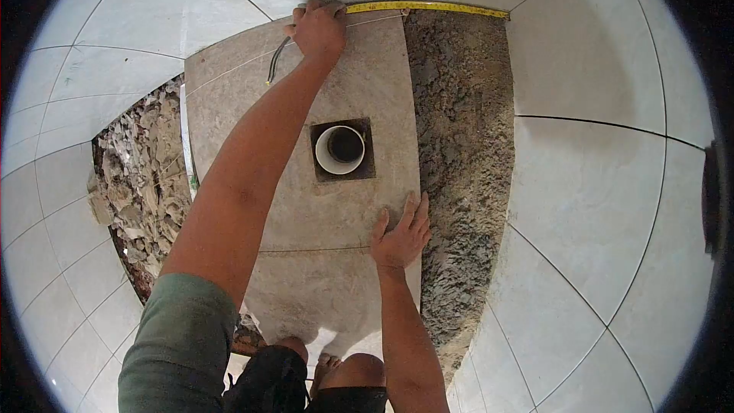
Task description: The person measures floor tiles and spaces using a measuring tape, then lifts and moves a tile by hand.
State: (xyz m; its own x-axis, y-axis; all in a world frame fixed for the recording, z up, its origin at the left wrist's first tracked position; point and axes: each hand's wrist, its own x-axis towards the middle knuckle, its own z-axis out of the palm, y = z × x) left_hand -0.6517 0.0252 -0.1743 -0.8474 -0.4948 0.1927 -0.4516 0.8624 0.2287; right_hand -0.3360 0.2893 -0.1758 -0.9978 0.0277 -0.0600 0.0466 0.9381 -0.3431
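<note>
At the far wall, my left hand point(319, 28) has its fingers closed at the end of a yellow tape measure point(428, 7). The blade stretches from that hand along the wall base to the right corner; the case is hidden by my hand. My right hand point(401, 239) lies flat with fingers spread on the brownish floor tile point(336, 214), at its right edge beside the mortar bed point(466, 153). Between my hands, a white pipe point(321, 160) stands in a square cutout. A dark curved strip point(277, 61) lies near my left wrist.
Pale tiled walls point(589, 176) surround the floor. Broken rubble point(145, 176) fills the left side, next to a white straight strip point(186, 138). A thin string point(237, 67) crosses the far tile. My knees point(359, 371) are at the bottom, by a second floor tile point(313, 291).
</note>
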